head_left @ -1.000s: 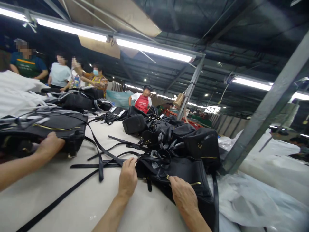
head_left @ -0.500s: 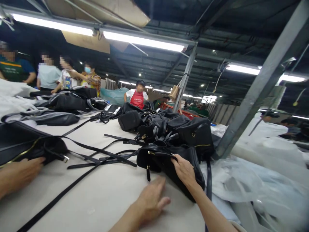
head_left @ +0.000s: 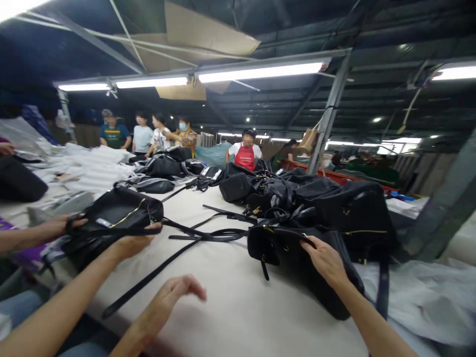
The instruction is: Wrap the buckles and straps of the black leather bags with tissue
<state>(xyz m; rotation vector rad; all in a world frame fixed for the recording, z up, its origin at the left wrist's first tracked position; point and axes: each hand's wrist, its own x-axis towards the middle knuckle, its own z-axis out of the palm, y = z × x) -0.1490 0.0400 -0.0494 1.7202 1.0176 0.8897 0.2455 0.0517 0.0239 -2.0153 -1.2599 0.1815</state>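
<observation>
My right hand (head_left: pixel 324 260) grips the top edge of a black handbag (head_left: pixel 330 287), which lies tilted on its side on the table (head_left: pixel 238 317). The bag's mouth faces left, showing gold fittings and a short hanging strap end. My left hand (head_left: pixel 171 299) is over the table's front part, to the left of this bag. Its fingers are loosely bent and hold nothing. Long black straps (head_left: pixel 208 234) lie crossed on the table beyond my left hand.
At left, a co-worker's hands (head_left: pixel 134 244) hold another black bag (head_left: pixel 119 210) with a gold zip. A heap of black bags (head_left: pixel 290 191) stands behind mine. Clear plastic wrapping (head_left: pixel 416 292) lies right, near a metal post (head_left: pixel 439 208). Several people stand beyond the table.
My left hand has moved left, away from the handbag that my right hand still grips. The view has turned left, and the co-worker's bag now shows more fully.
</observation>
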